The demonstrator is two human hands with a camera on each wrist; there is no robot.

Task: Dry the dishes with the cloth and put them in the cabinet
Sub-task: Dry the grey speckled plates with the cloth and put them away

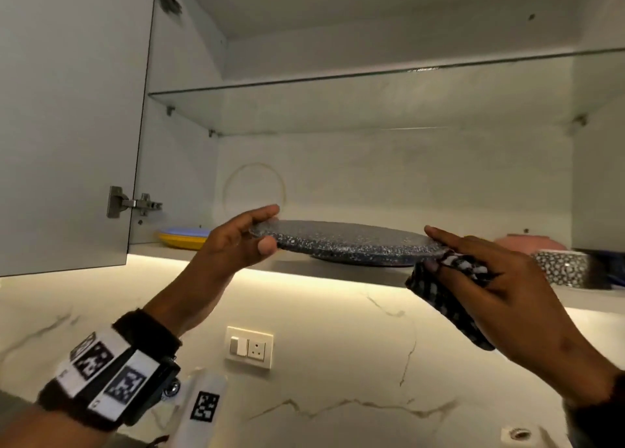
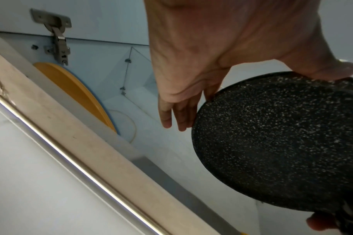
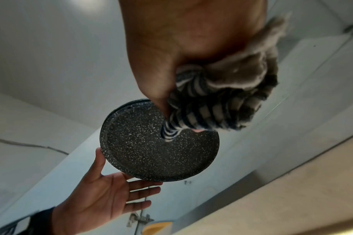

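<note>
The open pale-grey wall cabinet (image 1: 372, 163) holds stacked yellow and blue plates (image 1: 182, 237) at its bottom shelf's left end. The round black speckled plate (image 1: 341, 243) lies flat over that shelf's front edge. The left hand (image 1: 233, 241) grips its left rim; the right hand (image 1: 500, 278) clutches the black-and-white patterned cloth (image 1: 446, 295), forefinger on the right rim.

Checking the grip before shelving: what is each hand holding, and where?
Left hand pinches the speckled plate at its left rim; right hand touches the right rim, gripping the cloth.
</note>
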